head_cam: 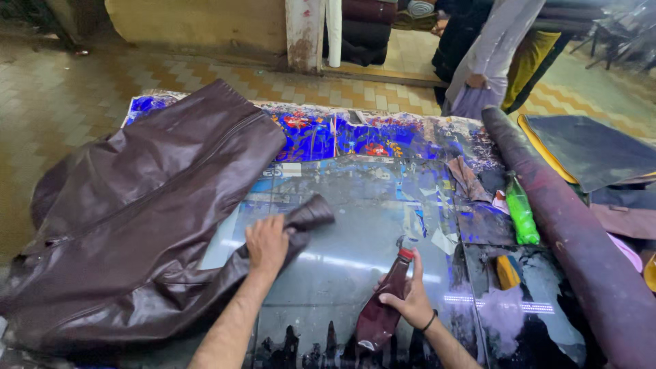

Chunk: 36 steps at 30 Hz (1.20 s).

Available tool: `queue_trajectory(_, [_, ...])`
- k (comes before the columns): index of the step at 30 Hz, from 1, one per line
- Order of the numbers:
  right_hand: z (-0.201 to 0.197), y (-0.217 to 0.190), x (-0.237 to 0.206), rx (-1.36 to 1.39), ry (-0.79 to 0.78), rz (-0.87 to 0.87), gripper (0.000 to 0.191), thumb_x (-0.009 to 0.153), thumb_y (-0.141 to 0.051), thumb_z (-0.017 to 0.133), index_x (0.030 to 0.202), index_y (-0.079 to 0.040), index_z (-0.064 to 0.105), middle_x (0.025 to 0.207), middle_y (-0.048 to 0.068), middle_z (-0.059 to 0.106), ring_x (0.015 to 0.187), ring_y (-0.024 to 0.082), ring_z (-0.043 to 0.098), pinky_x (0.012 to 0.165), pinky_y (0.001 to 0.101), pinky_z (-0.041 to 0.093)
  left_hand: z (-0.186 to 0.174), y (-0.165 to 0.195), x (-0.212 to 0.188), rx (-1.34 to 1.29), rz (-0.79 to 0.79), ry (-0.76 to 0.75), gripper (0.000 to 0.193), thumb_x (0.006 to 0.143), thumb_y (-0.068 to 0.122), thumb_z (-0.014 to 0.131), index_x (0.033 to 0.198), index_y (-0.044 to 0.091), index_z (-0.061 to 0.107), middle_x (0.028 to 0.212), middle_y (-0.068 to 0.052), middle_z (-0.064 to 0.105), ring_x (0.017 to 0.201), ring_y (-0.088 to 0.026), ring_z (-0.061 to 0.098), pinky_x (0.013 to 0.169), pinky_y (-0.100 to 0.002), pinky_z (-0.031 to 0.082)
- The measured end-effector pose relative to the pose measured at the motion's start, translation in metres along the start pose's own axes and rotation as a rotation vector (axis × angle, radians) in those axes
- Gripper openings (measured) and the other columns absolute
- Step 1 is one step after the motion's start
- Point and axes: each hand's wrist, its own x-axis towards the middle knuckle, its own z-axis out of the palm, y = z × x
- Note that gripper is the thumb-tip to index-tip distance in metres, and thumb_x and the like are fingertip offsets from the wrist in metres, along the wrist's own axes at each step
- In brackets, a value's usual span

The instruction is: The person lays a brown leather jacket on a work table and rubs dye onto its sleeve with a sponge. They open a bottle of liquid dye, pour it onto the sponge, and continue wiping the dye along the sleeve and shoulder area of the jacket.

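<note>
A dark maroon leather jacket (137,212) lies spread over the left half of a glass-topped table (355,225). My left hand (266,242) presses down on the jacket's sleeve, whose cuff (311,213) sticks out to the right onto the glass. My right hand (408,301) grips a plastic bottle (383,307) filled with dark red liquid, with a red cap and my forefinger along its neck. The bottle is tilted, cap pointing up and away, over the glass near the sleeve.
A green plastic bottle (521,212) lies near a long dark leather roll (581,246) at the right. Rags and scraps (468,179) sit on the glass. Dark folded leather (591,147) rests at far right. A person (488,61) stands beyond the table on the tiled floor.
</note>
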Motion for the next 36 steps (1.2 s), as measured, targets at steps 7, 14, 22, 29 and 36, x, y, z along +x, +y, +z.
queue_trajectory(7, [0.01, 0.025, 0.015, -0.094, 0.245, -0.15, 0.125, 0.074, 0.008, 0.078, 0.161, -0.029, -0.004, 0.122, 0.013, 0.056, 0.102, 0.026, 0.066, 0.09, 0.048, 0.057, 0.022, -0.024, 0.007, 0.355, 0.091, 0.046, 0.071, 0.088, 0.048, 0.065, 0.149, 0.019, 0.048, 0.156, -0.019, 0.038, 0.145, -0.042, 0.034, 0.115, -0.07, 0.018])
queue_trajectory(14, [0.017, 0.038, 0.025, 0.042, 0.131, -0.083, 0.129, 0.078, 0.007, 0.078, 0.162, -0.032, -0.011, 0.114, 0.017, 0.064, 0.098, 0.027, 0.068, 0.089, 0.046, 0.057, 0.059, -0.046, -0.013, 0.047, 0.124, 0.008, 0.07, 0.096, 0.048, 0.054, 0.157, 0.016, 0.042, 0.166, -0.025, 0.022, 0.154, -0.044, 0.02, 0.12, -0.069, 0.012])
queue_trajectory(22, [0.039, 0.035, 0.022, 0.175, 0.093, -0.075, 0.128, 0.08, 0.007, 0.076, 0.162, -0.034, -0.013, 0.11, 0.018, 0.065, 0.097, 0.031, 0.071, 0.088, 0.0465, 0.059, 0.061, -0.048, -0.012, 0.011, 0.127, -0.006, 0.069, 0.097, 0.047, 0.056, 0.157, 0.015, 0.044, 0.167, -0.026, 0.022, 0.154, -0.044, 0.019, 0.121, -0.068, 0.01])
queue_trajectory(29, [0.029, 0.058, 0.017, 0.18, 0.227, -0.097, 0.126, 0.079, 0.003, 0.077, 0.165, -0.031, -0.009, 0.111, 0.017, 0.066, 0.099, 0.03, 0.071, 0.091, 0.0457, 0.058, 0.056, -0.046, -0.013, 0.014, 0.116, -0.022, 0.069, 0.097, 0.047, 0.058, 0.157, 0.014, 0.044, 0.167, -0.025, 0.021, 0.155, -0.044, 0.018, 0.121, -0.068, 0.01])
queue_trajectory(36, [0.031, 0.066, 0.012, 0.128, 0.01, -0.006, 0.127, 0.076, 0.009, 0.075, 0.161, -0.034, -0.009, 0.107, 0.017, 0.067, 0.096, 0.03, 0.071, 0.088, 0.0478, 0.059, 0.057, -0.045, -0.012, 0.02, 0.114, -0.01, 0.07, 0.097, 0.048, 0.06, 0.156, 0.014, 0.045, 0.167, -0.025, 0.021, 0.154, -0.043, 0.019, 0.122, -0.068, 0.01])
